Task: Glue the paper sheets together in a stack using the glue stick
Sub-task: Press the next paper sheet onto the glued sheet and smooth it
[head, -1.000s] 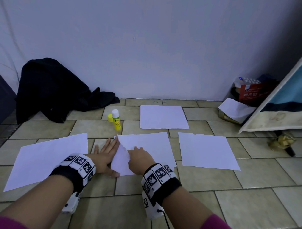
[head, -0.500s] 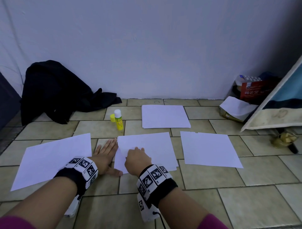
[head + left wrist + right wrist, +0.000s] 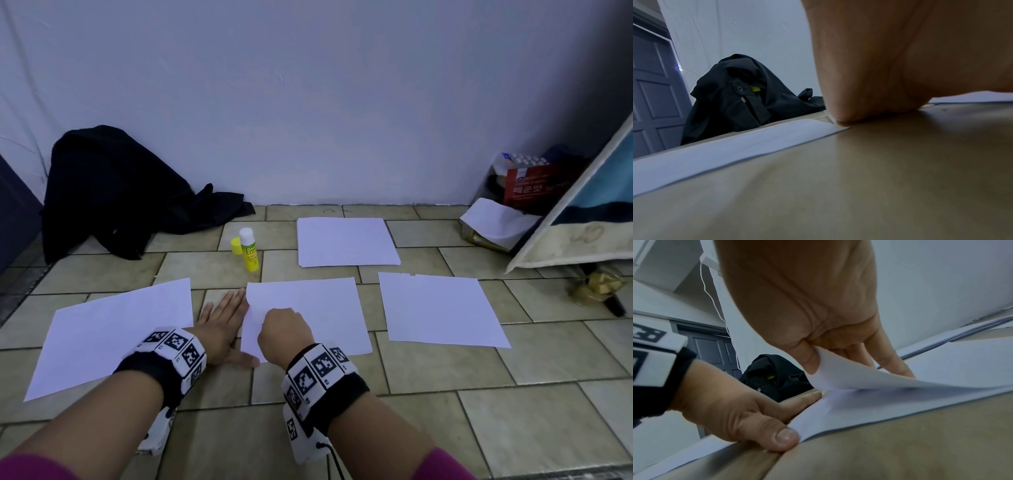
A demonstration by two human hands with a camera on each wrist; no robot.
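1. Head view: on the tiled floor (image 3: 513, 394) the right hand (image 3: 282, 330) sits over the left part of the middle paper stack (image 3: 315, 308), fingers curled under so the grip itself is hidden here. The left hand (image 3: 219, 325) lies flat, fingers straight, against the stack's left edge. The glue stick (image 3: 249, 250) stands upright beyond the stack, uncapped, its yellow cap (image 3: 235, 246) just beside it. More sheets lie around: a left sheet (image 3: 109, 332), a right sheet (image 3: 438, 308) and a far stack (image 3: 346, 241). A black garment (image 3: 113, 192) is heaped by the wall.

2. Left wrist view: the left hand (image 3: 900, 65) presses on the floor (image 3: 859, 186), touching the corner of the left sheet (image 3: 731, 146). The black garment (image 3: 740, 97) is behind.

3. Right wrist view: the right hand (image 3: 807, 305) pinches the lifted corner of the top sheet (image 3: 859, 374) between thumb and fingers, curling it off the middle paper stack (image 3: 890, 405). The left hand (image 3: 740, 415) rests open beside the stack, thumb at its corner.
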